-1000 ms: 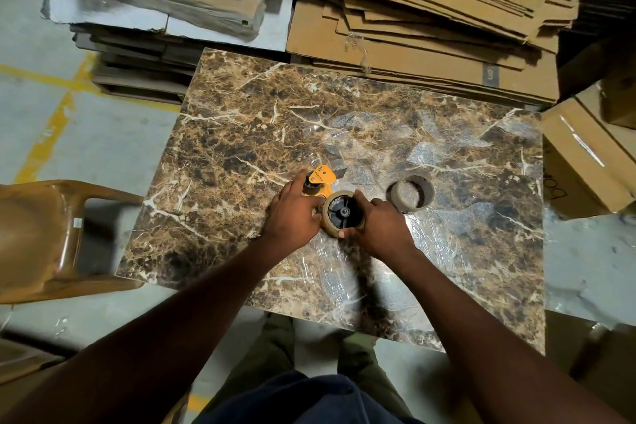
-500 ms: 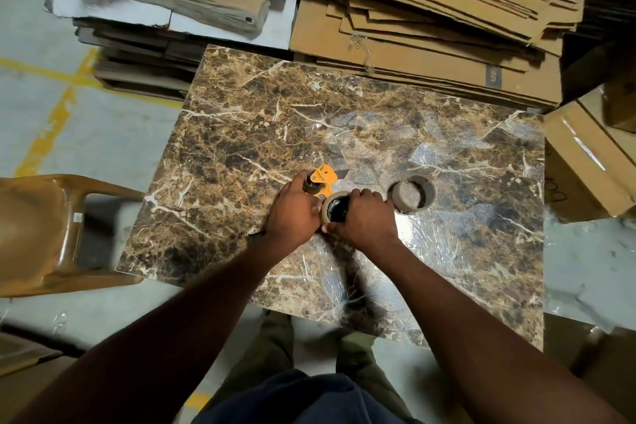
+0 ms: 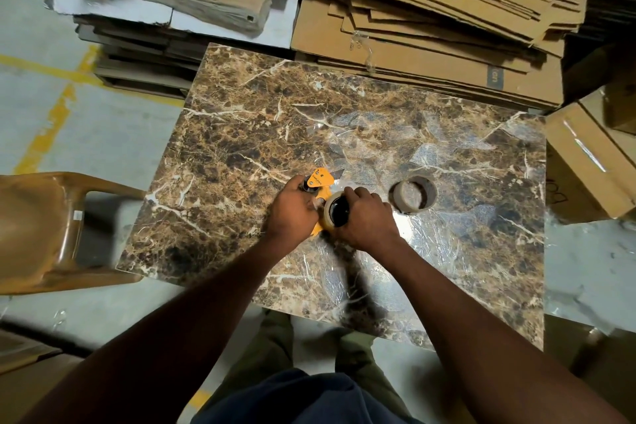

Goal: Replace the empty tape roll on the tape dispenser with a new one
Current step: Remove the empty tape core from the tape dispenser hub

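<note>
Now we have the orange tape dispenser (image 3: 318,186) on the marble table (image 3: 241,134), toward its near middle. Our left hand (image 3: 290,212) closes around the dispenser's body; our right hand (image 3: 366,217) wraps its fingers over the new tape roll (image 3: 331,213) on the dispenser's hub. Just right of the dispenser sits the empty cardboard core (image 3: 412,194).

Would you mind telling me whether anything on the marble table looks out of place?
Only the empty brown cardboard tape core, lying loose on the marble table right of the hands. Crinkled clear film also covers the tabletop there. Otherwise nothing stands out.
</note>
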